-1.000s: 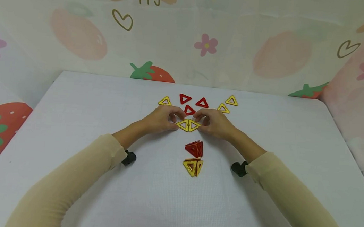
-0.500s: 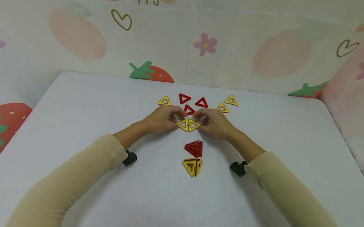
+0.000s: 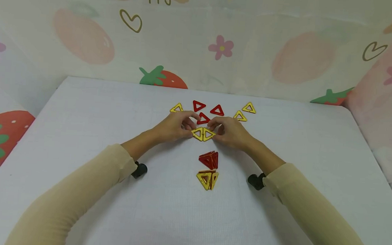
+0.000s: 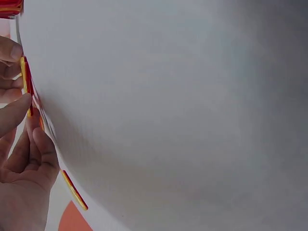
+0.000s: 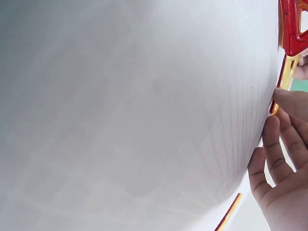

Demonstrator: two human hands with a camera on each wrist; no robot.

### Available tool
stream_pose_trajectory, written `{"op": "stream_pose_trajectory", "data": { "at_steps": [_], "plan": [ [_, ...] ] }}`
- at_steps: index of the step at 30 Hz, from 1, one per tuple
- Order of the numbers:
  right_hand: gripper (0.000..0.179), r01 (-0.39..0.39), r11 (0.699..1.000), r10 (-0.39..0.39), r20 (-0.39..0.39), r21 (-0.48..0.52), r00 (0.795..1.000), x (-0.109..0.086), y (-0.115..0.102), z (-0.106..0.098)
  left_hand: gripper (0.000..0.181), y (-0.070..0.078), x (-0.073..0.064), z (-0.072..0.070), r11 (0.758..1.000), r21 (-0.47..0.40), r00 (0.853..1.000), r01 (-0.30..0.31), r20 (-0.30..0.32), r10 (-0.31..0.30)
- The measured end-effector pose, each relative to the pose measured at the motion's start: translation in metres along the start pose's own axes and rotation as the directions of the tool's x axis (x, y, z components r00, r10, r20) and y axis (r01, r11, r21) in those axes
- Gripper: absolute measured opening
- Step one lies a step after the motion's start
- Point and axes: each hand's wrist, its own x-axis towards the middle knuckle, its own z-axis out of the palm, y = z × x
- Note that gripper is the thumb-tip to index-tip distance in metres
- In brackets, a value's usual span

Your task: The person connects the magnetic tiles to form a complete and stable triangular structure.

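Two yellow triangle tiles (image 3: pixel 201 135) lie side by side, edges meeting, in the head view. My left hand (image 3: pixel 175 127) holds the left tip of the pair at the thumb, with the index finger stretched towards a loose red triangle tile (image 3: pixel 199 118). At the right tip, my right hand (image 3: pixel 232 134) grips the pair between thumb and bent fingers. Seen edge-on in the left wrist view, the held tile (image 4: pixel 26 79) shows yellow and red layers. Nearer the body stand a red pyramid (image 3: pixel 206 160) and a yellow pyramid (image 3: pixel 201 177), close together.
Behind the hands, two more red triangles (image 3: pixel 195 106) lie flat. One yellow triangle (image 3: pixel 174 108) sits back left, partly covered by the left hand. Two others, a near one (image 3: pixel 240 120) and a far one (image 3: pixel 249 111), lie back right on the white table (image 3: pixel 116 102).
The left hand's index finger has lifted and shifted slightly away from the body. Meanwhile the right hand, the joined yellow tiles and the pyramids stay nearly still.
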Motion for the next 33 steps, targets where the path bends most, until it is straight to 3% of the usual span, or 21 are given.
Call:
{"op": "stream_pose_trajectory", "data": {
  "at_steps": [20,33],
  "plan": [
    [0.032,-0.021,1.0,0.021,0.003,0.0,1.0,0.002,-0.0005,0.0003,0.044,0.0025,0.0041,0.0006,0.982,-0.105,0.986,-0.158,-0.065,0.152],
    [0.029,0.016,1.0,-0.016,-0.003,-0.007,1.0,0.0009,0.0,0.0019,0.033,0.0043,0.0071,0.0074,0.996,-0.051,0.997,-0.076,-0.033,0.074]
  ]
}}
